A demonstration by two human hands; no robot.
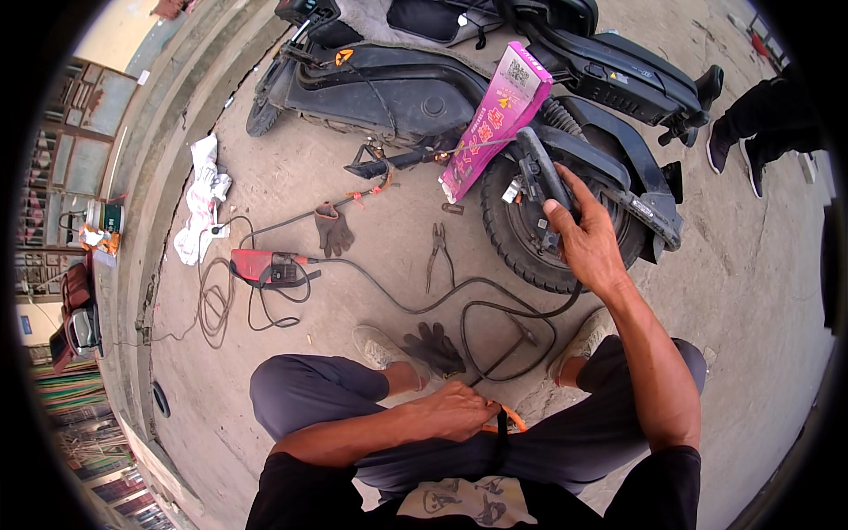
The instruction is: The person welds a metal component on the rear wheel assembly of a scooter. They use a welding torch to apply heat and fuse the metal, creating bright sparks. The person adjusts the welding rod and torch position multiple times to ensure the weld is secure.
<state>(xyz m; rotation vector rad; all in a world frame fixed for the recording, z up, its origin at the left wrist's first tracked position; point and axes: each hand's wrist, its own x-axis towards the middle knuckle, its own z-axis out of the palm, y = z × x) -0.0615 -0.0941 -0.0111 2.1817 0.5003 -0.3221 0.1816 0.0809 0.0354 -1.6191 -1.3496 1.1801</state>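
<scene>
My right hand (590,243) is closed round a black welding electrode holder (541,172), raised in front of the wheel of a black electric scooter (389,93). From its jaw a thin welding rod (477,146) points left, across a pink box (495,124), toward a dark metal part (406,161) by the scooter's underside. Low at my lap, my left hand (455,412) has its fingers closed at an orange-and-black piece (512,417), mostly hidden; its kind cannot be made out. A hammer-like tool (512,351) lies between my feet, its lower end near that hand.
A red welding machine (256,267) with looping black cables sits on the concrete at left. Pliers (437,256), one grey glove (332,230) and a darker glove (435,347) lie nearby. A white cloth sack (203,199) is by the kerb. Another person's legs (764,132) stand at right.
</scene>
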